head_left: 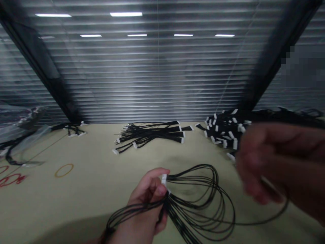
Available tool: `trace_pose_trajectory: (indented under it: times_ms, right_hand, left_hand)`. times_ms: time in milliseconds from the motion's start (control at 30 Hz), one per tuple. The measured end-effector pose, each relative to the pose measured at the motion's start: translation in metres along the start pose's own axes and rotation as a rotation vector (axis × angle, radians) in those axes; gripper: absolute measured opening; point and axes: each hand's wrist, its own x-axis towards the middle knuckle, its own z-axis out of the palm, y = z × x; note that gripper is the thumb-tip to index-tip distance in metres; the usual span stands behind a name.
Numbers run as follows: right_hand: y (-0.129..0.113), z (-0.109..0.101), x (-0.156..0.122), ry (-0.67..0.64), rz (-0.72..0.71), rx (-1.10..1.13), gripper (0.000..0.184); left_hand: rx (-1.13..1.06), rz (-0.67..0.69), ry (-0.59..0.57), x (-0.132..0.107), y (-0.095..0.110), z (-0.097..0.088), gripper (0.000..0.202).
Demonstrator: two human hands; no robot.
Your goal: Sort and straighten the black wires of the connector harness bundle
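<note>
My left hand [149, 200] is closed on a wire harness, pinching its white connectors [164, 179] between thumb and fingers. Black wires [213, 183] loop out to the right of the connectors, and more wires hang down and cross over my left wrist. Off to the right, nearer the camera, my right hand [269, 166] is raised and blurred, its fingers curled together. A single black wire [254, 223] runs from the harness up to my right hand; its end is hidden by the fingers.
A bundle of black cables with white connectors [157, 130] lies at the table's back. A larger cable pile [225, 128] sits at right. At left are a clear plastic bag [20, 118], dark cables [10, 156], a yellow rubber band [64, 170] and red bands [12, 179]. Blinds [157, 78] rise behind.
</note>
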Motion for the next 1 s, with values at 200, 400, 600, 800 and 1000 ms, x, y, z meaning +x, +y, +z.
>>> trace_pose_trajectory:
  times_ms: [200,400,600,800,1000]
  right_hand:
    - [-0.014,0.055,-0.028,-0.018,-0.224,-0.244,0.015]
    - [-0.01,0.059,-0.034,-0.043,-0.216,-0.287,0.018]
    - [-0.013,0.057,-0.032,-0.063,-0.206,-0.27,0.018]
    - [-0.01,0.058,-0.032,-0.071,-0.23,-0.296,0.019]
    - [-0.013,0.058,-0.031,-0.08,-0.218,-0.267,0.018]
  left_hand:
    - [-0.017,0.005,-0.069,-0.006,0.0,-0.002,0.042]
    - [-0.05,0.003,-0.07,-0.009,0.004,0.001,0.039]
    - [-0.068,-0.014,-0.066,-0.011,0.005,0.002,0.037]
    - [-0.083,-0.02,-0.058,-0.011,0.006,0.004,0.038]
    - [-0.07,0.071,-0.097,-0.008,0.004,0.002,0.035]
